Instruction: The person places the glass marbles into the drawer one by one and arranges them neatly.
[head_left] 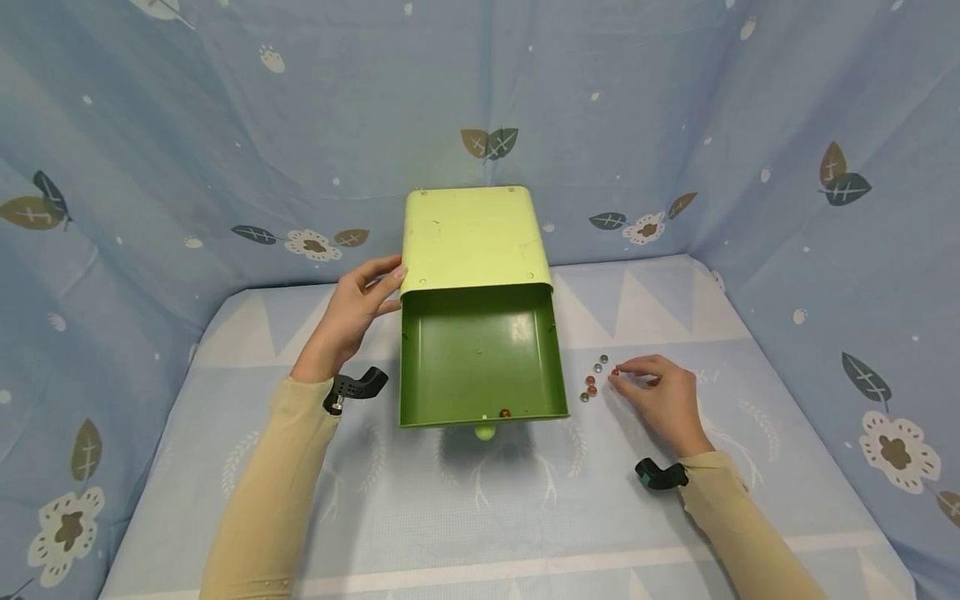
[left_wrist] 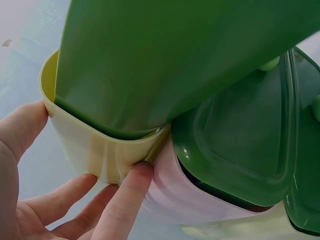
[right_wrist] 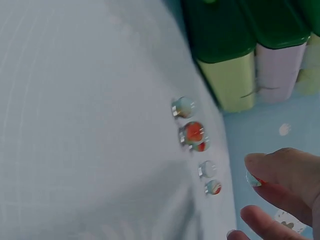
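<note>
A drawer unit (head_left: pixel 474 233) stands on the table with its green top drawer (head_left: pixel 480 350) pulled out toward me. My left hand (head_left: pixel 352 308) holds the unit's left side near the front edge. In the left wrist view, its thumb (left_wrist: pixel 27 127) touches the yellow casing (left_wrist: pixel 95 145) near the top corner, and the fingertips press lower down on the side. Between thumb and forefinger, my right hand (head_left: pixel 663 400) pinches a clear marble with red in it (right_wrist: pixel 253 179). Several marbles lie loosely in a row beside it, including a reddish one (right_wrist: pixel 194 132). Another marble (head_left: pixel 505 413) lies at the drawer's front wall.
Lower drawers, one with a pink casing (right_wrist: pixel 280 72), are stacked under the yellow one. A round green knob (head_left: pixel 485 432) sticks out from the pulled-out drawer's front. Patterned blue curtains (head_left: pixel 315 125) hang behind and beside the table (head_left: pixel 480 533).
</note>
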